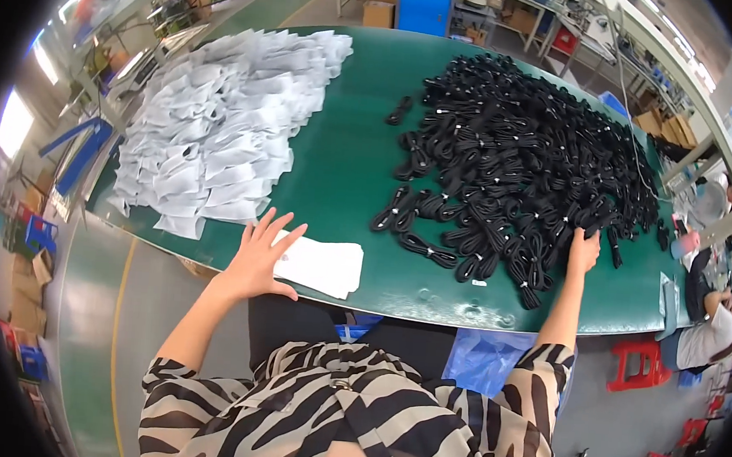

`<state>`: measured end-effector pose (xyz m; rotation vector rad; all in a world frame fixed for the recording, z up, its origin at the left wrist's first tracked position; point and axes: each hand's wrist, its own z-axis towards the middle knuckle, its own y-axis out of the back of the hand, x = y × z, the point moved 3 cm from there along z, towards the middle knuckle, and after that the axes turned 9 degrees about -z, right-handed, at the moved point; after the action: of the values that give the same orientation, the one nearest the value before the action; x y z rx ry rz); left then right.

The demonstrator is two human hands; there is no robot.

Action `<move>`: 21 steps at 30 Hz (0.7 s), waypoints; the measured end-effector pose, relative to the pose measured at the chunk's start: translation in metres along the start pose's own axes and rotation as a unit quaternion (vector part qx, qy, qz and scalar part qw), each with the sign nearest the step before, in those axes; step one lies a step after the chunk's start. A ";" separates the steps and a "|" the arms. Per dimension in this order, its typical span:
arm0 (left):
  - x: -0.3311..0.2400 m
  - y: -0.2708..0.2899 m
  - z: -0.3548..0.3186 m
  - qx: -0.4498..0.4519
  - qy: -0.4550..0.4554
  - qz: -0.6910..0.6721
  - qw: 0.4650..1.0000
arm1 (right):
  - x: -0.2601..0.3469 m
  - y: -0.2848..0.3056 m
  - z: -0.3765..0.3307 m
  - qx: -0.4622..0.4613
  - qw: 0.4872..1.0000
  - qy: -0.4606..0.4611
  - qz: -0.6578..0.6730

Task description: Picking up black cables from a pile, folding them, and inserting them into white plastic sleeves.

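Black cable bundles [505, 145] heaped across right half of green tabletop [365, 103] in head view. Reaches to heap's near right edge with right hand [583, 252], fingers curled against bundles; cannot tell whether pinching one. Spreads fingers of left hand [255, 265] wide, thumb apart, over left end of white flat stack [322, 268] beside near table edge. Beyond, overlapping whitish thin pieces [222, 119]. By nearest bundles, small white label [479, 283], too small to read.
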<state>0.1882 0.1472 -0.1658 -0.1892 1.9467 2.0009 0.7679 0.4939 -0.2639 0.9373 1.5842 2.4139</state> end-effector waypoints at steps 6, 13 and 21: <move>0.026 -0.042 -0.001 -0.034 0.020 -0.078 0.996 | 0.015 0.036 -0.027 -0.214 0.965 0.151 0.026; 0.000 -0.050 0.004 -0.097 0.026 -0.076 0.992 | 0.167 0.111 -0.280 0.095 0.793 0.583 0.147; -0.041 -0.023 0.023 -0.240 -0.067 -0.142 0.958 | 0.164 0.056 -0.307 0.089 0.805 0.583 0.069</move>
<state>0.2375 0.1638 -0.1732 -0.4133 1.2423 2.1830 0.4826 0.2913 -0.2265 -0.7117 2.0448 3.1741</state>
